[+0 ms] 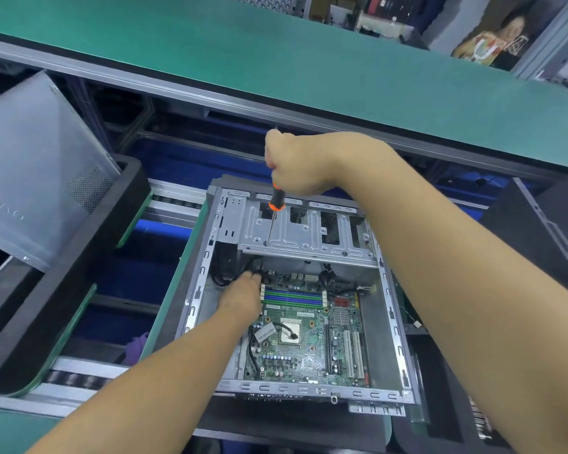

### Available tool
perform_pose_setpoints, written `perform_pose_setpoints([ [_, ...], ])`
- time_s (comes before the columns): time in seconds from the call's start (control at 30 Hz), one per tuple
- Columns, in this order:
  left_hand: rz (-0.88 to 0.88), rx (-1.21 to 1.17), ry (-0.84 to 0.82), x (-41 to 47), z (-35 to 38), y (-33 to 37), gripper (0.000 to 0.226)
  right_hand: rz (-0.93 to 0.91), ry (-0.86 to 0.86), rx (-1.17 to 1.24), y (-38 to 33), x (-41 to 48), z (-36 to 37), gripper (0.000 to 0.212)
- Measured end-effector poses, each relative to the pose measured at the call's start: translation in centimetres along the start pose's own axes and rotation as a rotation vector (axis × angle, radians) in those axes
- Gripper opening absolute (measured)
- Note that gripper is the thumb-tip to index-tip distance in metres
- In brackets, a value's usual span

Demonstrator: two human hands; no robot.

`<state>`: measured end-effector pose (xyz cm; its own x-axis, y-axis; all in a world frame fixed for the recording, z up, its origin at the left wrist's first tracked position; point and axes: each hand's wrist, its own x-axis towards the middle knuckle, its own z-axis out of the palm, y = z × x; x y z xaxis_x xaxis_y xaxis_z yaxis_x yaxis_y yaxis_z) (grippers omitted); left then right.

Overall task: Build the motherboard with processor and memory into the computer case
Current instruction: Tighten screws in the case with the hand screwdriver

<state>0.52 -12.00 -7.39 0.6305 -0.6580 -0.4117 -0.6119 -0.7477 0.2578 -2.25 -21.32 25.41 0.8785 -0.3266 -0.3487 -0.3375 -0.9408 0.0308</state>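
An open grey computer case [195,290] lies on its side in the middle of the view. Inside it sits the green motherboard [305,352], with the processor [289,332] at its centre and blue and green memory slots [292,298] along its far edge. My right hand [295,158] is shut on an orange and black screwdriver [275,204]. The tool stands almost upright, its tip on the metal drive cage [309,237] at the far end of the case. My left hand [241,296] reaches into the case at the board's far left corner, fingers among black cables [223,276].
A grey side panel [36,165] leans on a black foam tray [89,257] at the left. A green shelf [276,60] runs across the back. Another dark case [538,231] stands at the right. Conveyor rollers [76,378] lie under the trays.
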Motion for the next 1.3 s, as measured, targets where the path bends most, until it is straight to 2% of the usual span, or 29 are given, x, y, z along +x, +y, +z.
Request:
perform_pose_setpoints([
  [0.1,-0.003,-0.006,0.014,0.0,0.0,0.1,0.06,0.053,0.062,-0.048,0.0,-0.1,0.1,0.011],
  [0.17,-0.001,-0.01,0.021,0.0,0.0,0.0,0.06,0.064,0.056,-0.081,0.0,0.1,0.4,0.014],
  [0.27,0.002,-0.013,0.023,-0.1,0.1,0.0,0.059,0.09,0.016,0.023,0.0,-0.2,0.1,0.026],
  [0.37,0.004,-0.013,0.007,-0.2,0.0,0.0,0.062,0.032,-0.034,-0.041,0.2,0.0,-0.2,0.018],
  [0.47,0.013,0.008,-0.001,-0.3,-0.2,0.0,0.063,-0.007,0.029,-0.036,0.2,0.1,-0.1,0.02],
  [0.67,0.029,0.017,-0.01,-0.4,-0.3,0.0,0.064,0.028,0.054,-0.102,0.1,0.1,0.4,0.008],
  [0.77,0.038,0.027,-0.009,-0.5,-0.3,0.0,0.065,0.053,0.03,0.01,0.1,-0.2,0.1,0.025],
  [0.87,0.053,0.047,-0.005,-0.4,-0.3,-0.1,0.064,-0.002,-0.03,-0.044,0.1,-0.6,-0.1,0.014],
  [0.97,0.051,0.047,-0.004,-0.4,-0.4,0.0,0.064,-0.007,-0.004,-0.086,0.1,-0.8,-0.6,0.005],
  [1.07,0.048,0.044,0.001,-0.5,-0.3,0.0,0.065,-0.013,0.044,-0.194,0.3,-0.1,-0.5,0.029],
  [1.23,0.039,0.026,0.004,-0.7,-0.5,0.0,0.064,-0.018,0.051,-0.159,0.3,0.2,0.0,0.014],
  [1.3,0.048,0.012,0.025,-0.6,-0.3,0.1,0.064,-0.011,0.094,-0.154,0.3,0.2,0.3,0.029],
])
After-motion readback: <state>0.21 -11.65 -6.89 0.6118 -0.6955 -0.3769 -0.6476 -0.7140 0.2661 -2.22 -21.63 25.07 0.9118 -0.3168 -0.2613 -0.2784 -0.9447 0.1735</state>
